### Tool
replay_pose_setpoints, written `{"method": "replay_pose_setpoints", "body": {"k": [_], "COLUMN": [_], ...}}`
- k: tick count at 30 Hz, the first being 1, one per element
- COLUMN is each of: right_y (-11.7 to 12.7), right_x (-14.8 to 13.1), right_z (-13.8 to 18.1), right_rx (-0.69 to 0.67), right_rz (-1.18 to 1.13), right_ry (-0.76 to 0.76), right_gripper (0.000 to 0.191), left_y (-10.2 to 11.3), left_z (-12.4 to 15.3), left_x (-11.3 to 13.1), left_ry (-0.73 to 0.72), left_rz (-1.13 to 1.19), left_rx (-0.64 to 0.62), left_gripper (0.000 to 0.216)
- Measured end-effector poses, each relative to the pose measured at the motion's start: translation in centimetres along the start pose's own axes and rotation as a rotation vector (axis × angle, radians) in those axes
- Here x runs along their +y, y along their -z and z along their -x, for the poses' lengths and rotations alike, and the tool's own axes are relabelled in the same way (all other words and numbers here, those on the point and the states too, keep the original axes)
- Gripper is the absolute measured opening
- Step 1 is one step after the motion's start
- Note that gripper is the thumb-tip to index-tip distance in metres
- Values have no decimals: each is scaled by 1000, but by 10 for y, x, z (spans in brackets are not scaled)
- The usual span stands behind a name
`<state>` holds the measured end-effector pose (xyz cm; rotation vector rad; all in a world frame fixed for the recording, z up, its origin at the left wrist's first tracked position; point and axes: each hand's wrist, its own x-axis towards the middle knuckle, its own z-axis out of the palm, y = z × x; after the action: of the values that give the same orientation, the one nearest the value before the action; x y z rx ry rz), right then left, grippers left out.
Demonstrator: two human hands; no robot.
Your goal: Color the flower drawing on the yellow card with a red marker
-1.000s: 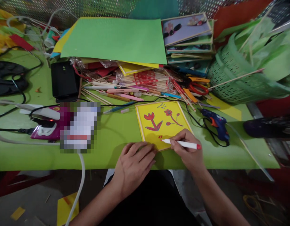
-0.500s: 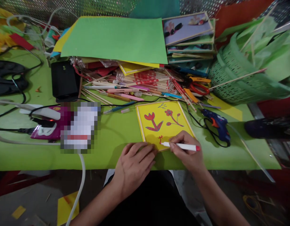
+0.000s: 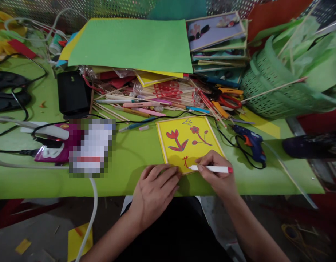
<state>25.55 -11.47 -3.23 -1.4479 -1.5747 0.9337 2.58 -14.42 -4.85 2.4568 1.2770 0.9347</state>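
In my right hand [image 3: 217, 174] is a white marker [image 3: 214, 169] with a red end, pinched between thumb and fingers. Its tip touches a yellow card [image 3: 213, 131] edged with thin pale sticks. Red flowers with dark outlines are drawn on the card, and small red strokes [image 3: 185, 161] lie just beside the marker tip. My left hand [image 3: 158, 187] rests flat at the card's lower left corner, fingers stretched out and holding nothing.
A blue glue gun [image 3: 251, 143] lies right of the card, its black cord running behind it. Behind are loose pens and sticks [image 3: 146, 103], scissors [image 3: 230, 99], green paper [image 3: 132, 45] and a green basket [image 3: 277, 85]. Left are a blurred phone [image 3: 93, 145] and a purple power strip [image 3: 55, 147].
The marker tip has moved slightly right and down, and the red strokes on the card have grown by a line. My left hand stays in place.
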Motion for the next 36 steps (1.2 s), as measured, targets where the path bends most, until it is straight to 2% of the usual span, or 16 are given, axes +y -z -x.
{"method": "replay_pose_setpoints", "body": {"k": [3, 9, 15, 26, 36], "right_y": [0, -4, -5, -1, -2], "right_x": [0, -3, -7, -1, 0], "right_z": [0, -4, -4, -1, -1], "right_rx": [22, 154, 150, 80, 180], "right_rz": [-32, -78, -45, -34, -54], "right_ry": [-8, -53, -103, -39, -66], "right_gripper": [14, 13, 15, 15, 18], "left_y": [0, 0, 0, -1, 1], "left_z": [0, 0, -1, 1, -1], "left_x": [0, 0, 0, -1, 0], "left_ry": [-4, 1, -7, -6, -13], "left_rz": [4, -1, -24, 1, -17], "left_rx": [9, 7, 21, 16, 22], "left_gripper": [24, 24, 24, 24, 25]}}
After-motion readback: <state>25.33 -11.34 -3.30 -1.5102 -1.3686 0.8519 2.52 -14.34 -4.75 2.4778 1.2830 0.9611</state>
